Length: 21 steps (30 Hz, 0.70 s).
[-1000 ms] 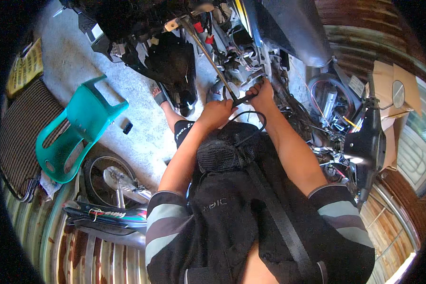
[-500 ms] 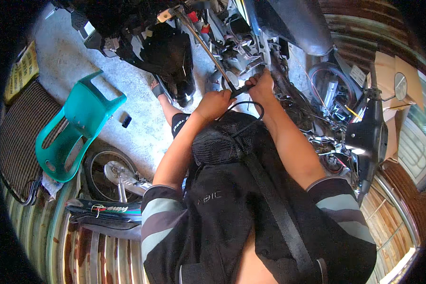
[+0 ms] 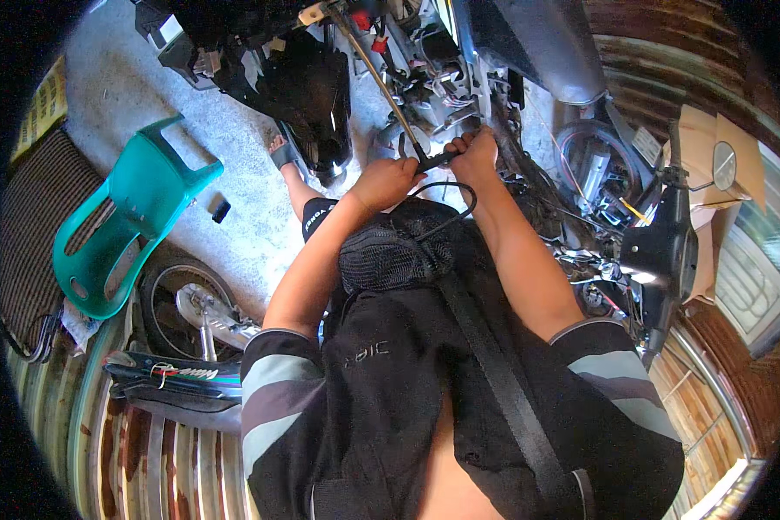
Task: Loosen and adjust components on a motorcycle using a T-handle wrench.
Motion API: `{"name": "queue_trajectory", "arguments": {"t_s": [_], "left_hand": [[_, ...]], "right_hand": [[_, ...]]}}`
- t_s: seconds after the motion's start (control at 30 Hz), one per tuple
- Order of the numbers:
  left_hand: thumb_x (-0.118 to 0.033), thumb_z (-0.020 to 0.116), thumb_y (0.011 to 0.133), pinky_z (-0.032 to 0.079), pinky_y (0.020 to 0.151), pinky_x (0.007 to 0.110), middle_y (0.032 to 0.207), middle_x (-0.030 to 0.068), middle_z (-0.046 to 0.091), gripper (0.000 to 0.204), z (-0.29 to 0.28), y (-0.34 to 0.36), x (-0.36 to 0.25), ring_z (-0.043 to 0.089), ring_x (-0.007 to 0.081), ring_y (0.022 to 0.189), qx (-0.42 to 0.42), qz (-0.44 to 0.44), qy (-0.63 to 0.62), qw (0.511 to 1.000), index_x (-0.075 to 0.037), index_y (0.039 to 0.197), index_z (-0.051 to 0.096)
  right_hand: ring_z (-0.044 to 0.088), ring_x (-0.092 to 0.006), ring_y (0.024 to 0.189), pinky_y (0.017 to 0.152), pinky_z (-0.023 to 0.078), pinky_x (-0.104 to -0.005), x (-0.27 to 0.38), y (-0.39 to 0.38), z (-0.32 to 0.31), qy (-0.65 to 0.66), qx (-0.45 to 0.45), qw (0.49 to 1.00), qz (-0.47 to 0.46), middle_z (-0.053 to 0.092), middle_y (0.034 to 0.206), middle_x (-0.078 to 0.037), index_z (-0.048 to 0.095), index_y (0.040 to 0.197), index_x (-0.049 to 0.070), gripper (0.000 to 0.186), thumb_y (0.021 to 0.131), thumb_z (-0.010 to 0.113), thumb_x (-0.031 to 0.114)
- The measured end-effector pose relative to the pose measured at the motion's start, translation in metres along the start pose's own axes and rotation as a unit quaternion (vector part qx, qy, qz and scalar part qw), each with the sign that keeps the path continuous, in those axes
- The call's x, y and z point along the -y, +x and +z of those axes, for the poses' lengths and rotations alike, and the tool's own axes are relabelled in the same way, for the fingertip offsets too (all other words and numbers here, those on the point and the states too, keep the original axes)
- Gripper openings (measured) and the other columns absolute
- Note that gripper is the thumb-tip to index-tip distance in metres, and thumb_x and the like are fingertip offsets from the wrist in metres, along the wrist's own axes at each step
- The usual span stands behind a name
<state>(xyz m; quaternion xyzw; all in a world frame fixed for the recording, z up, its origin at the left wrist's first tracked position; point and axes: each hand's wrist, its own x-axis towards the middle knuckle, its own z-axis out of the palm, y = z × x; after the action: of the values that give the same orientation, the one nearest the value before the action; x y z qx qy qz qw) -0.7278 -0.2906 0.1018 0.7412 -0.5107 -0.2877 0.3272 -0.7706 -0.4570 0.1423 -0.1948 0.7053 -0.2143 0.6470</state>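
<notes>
Gripping a long metal rod (image 3: pixel 388 87) at its black lower end, both hands meet over the stripped motorcycle frame (image 3: pixel 459 78); left hand (image 3: pixel 388 182) has fingers curled shut round the black grip section; right hand (image 3: pixel 472 154) closes on the same end just beside it, fingers wrapped tight, thumb side not clear. Rod runs up-left from the hands to a pale fitting near the top edge of the concrete floor (image 3: pixel 234 234), passing across the engine area; a thin black cable (image 3: pixel 433 208) loops from the hands down onto the black mesh bag (image 3: pixel 390 256) on the chest.

Step in hand, by judgement: levering or turning sth. in the engine bay w/ the rod, both hands loading it together. Next move calls for a steady two-hand pull, wrists in line w/ the rod, cable kept off the grip; far tip seating can't be told from here.

Surroundings: green plastic chair (image 3: pixel 130 208) lies tipped at the floor's left edge; loose wheel (image 3: pixel 182 303) below it; black body panel (image 3: pixel 308 87) near the top edge; handlebar unit w/ mirror (image 3: pixel 667 243) at the right.
</notes>
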Motion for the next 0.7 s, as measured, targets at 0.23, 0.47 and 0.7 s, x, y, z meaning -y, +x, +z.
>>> {"name": "queue_trajectory", "arguments": {"t_s": [0.23,0.47,0.7], "left_hand": [[-0.031,0.057,0.088,0.048,0.06,0.048,0.073,0.0175,0.063,0.029,0.0,0.004,0.001,0.061,0.0387,0.067,0.011,0.0,-0.012,1.0,-0.002,0.087,0.055],[-0.031,0.058,0.087,0.047,0.063,0.051,0.079,0.024,0.061,0.033,0.007,0.022,-0.005,0.061,0.0417,0.076,0.066,-0.016,-0.056,0.996,0.001,0.087,0.054],[-0.029,0.062,0.084,0.045,0.058,0.049,0.071,0.0171,0.059,0.029,0.002,-0.002,0.012,0.058,0.0393,0.065,-0.026,0.074,-0.04,0.996,-0.002,0.079,0.052]], "right_hand": [[0.036,-0.0179,0.048,0.049,0.032,-0.0337,0.002,-0.022,-0.004,-0.023,0.035,0.998,-0.043,0.037,0.057,-0.002,0.041,0.069,0.012,0.035,0.093,0.044,0.037],[0.032,-0.0157,0.047,0.051,0.034,-0.0334,0.017,-0.052,-0.01,-0.08,0.088,0.98,-0.158,0.034,0.055,-0.001,0.041,0.07,0.013,0.038,0.096,0.047,0.041],[0.033,-0.0165,0.058,0.064,0.033,-0.0321,0.003,-0.049,-0.035,0.05,0.319,0.944,-0.063,0.031,0.058,-0.001,0.039,0.069,0.012,0.041,0.095,0.048,0.042]]}}
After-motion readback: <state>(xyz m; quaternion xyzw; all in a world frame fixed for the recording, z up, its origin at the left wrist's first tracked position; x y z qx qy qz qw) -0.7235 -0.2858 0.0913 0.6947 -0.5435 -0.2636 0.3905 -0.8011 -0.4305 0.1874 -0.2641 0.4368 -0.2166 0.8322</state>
